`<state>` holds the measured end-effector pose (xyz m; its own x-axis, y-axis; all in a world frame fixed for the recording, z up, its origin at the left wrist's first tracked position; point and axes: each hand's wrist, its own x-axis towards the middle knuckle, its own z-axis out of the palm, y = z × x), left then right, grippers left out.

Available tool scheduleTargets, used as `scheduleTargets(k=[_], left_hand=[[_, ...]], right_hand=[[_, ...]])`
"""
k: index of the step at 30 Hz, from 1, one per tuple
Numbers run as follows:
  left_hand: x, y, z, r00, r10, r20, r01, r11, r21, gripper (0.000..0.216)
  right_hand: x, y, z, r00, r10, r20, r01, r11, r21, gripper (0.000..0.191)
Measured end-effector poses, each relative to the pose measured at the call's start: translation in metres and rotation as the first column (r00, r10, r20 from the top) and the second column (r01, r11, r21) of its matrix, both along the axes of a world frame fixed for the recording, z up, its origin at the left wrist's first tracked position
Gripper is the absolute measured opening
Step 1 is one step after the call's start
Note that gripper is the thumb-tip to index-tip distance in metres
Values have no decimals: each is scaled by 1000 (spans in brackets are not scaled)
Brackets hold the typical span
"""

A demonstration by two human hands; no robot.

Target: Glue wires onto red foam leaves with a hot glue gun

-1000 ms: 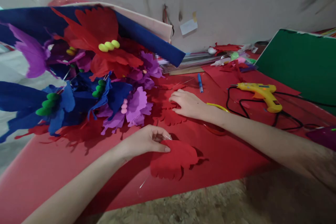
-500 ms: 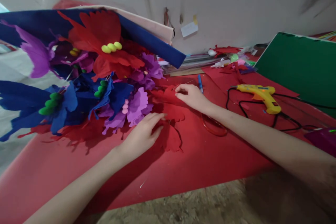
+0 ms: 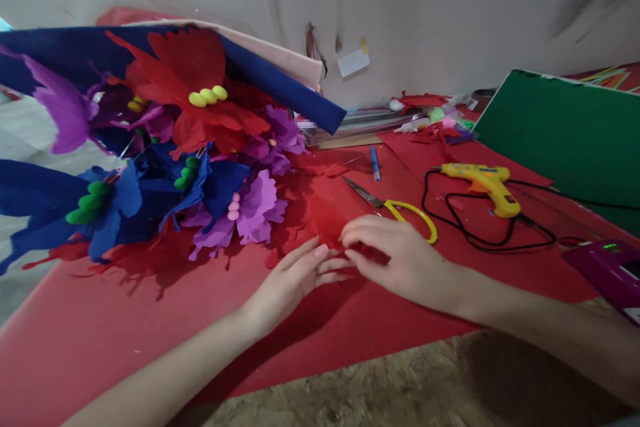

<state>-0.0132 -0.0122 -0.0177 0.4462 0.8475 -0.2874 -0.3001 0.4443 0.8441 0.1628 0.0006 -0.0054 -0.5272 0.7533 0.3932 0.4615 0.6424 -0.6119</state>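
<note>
A thin red cut-out piece (image 3: 325, 217) with the look of a petal or wing stands blurred between my hands, low over the red tabletop. My left hand (image 3: 287, 283) grips its near edge with thumb and forefinger close together, the other fingers stretched beneath. My right hand (image 3: 400, 257) has its curled fingers and thumb pinched at the piece's right side; the exact grip is partly hidden. Just beyond the right hand lie scissors (image 3: 393, 205) with yellow handles. Left of the hands are more red cut-outs (image 3: 287, 243) and a purple flower-like shape (image 3: 257, 207) with pink beads.
Large red (image 3: 187, 73), blue (image 3: 115, 197) and purple butterfly shapes crowd the left side. A blue pen (image 3: 375, 163) and thin wires (image 3: 345, 165) lie farther back. At right are a yellow glue gun (image 3: 485, 183) with black cord, a green board (image 3: 550, 130) and a purple device (image 3: 607, 273).
My right hand has come nearer and down from the back, meeting my left hand at the red piece. The scissors, formerly mostly covered by my right arm, now show. The view has shifted slightly.
</note>
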Motion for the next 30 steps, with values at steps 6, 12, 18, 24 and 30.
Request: scheduleTargets(k=[6, 12, 18, 24, 30], left_hand=[[6, -4, 1, 998, -11, 58, 13, 999, -45, 27], [1, -2, -1, 999, 41, 26, -38, 993, -109, 27], [1, -4, -1, 993, 33, 109, -21, 994, -108, 26], [5, -5, 2, 991, 55, 121, -50, 998, -39, 18], [3, -7, -2, 997, 81, 13, -80, 996, -37, 15]], right_hand=[[0, -10, -8, 999, -17, -43, 7, 974, -226, 11], [-1, -3, -1, 986, -113, -120, 27, 831, -555, 11], [-2, -2, -4, 981, -179, -70, 91, 755, -649, 27], [-1, 0, -3, 980, -161, -114, 14, 634, -773, 34], [0, -4, 0, 984, 14, -177, -120, 789, -603, 25]])
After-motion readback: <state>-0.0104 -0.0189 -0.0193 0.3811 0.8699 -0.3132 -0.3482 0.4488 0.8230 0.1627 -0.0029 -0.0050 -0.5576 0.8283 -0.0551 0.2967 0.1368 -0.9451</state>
